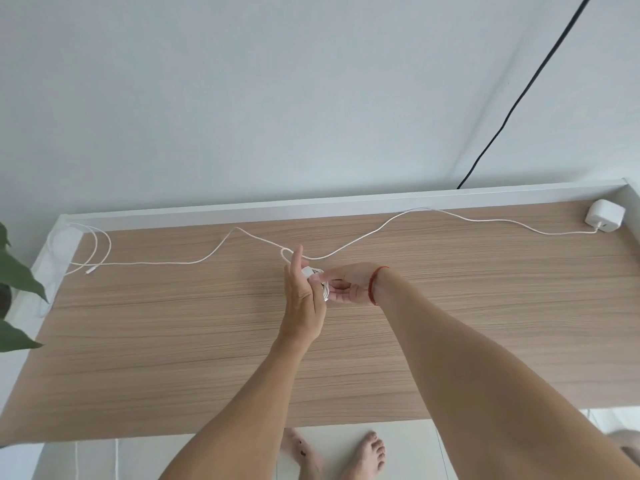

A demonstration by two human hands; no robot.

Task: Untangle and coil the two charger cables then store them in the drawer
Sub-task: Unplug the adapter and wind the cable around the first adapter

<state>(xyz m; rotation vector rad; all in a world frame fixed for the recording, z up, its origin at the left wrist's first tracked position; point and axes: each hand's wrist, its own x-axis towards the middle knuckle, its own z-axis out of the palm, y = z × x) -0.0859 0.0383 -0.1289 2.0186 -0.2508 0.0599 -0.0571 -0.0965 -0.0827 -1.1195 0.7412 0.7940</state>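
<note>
Above the middle of the wooden desk top, my left hand holds a small coil of white cable wound around a white charger block. My right hand pinches the cable at the coil from the right. A short loop sticks up behind my left fingers. A second white cable stretches across the back of the desk, from a white charger plug at the far right to loose loops at the far left, where its connector end lies. No drawer is in view.
A white raised rim runs along the desk's back and sides. Green plant leaves reach in at the left edge. A black cable hangs down the wall at the right. My bare feet stand on the pale floor below the front edge.
</note>
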